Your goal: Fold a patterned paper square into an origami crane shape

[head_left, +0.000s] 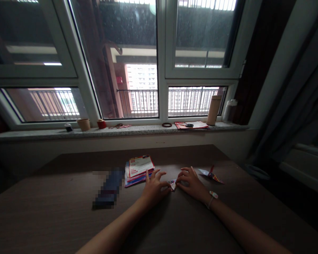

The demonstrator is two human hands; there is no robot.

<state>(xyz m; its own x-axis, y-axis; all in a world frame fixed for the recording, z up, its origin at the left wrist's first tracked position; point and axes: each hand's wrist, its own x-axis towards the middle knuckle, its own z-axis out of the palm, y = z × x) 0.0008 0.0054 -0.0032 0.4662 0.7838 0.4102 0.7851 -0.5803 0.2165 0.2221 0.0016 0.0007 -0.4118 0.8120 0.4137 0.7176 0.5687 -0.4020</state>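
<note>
A small folded piece of printed paper (173,185) lies low over the table between my two hands. My left hand (155,187) pinches its left edge between thumb and index finger, the other fingers raised and spread. On the other side, my right hand (192,184) has its fingertips closed on the paper's right edge; a bracelet circles that wrist. A stack of printed paper sheets (141,166) with red borders sits just beyond my left hand. To the right of my right hand rests a folded paper figure (211,175), white with coloured print.
A blurred-out dark object (110,188) lies on the brown table (55,197), left of the stack. The windowsill (145,131) holds a paper cup (84,124), a red spool (101,124), a beaded bracelet (166,125), scissors (188,125) on papers, a tan flask (214,111) and a clear bottle (230,111).
</note>
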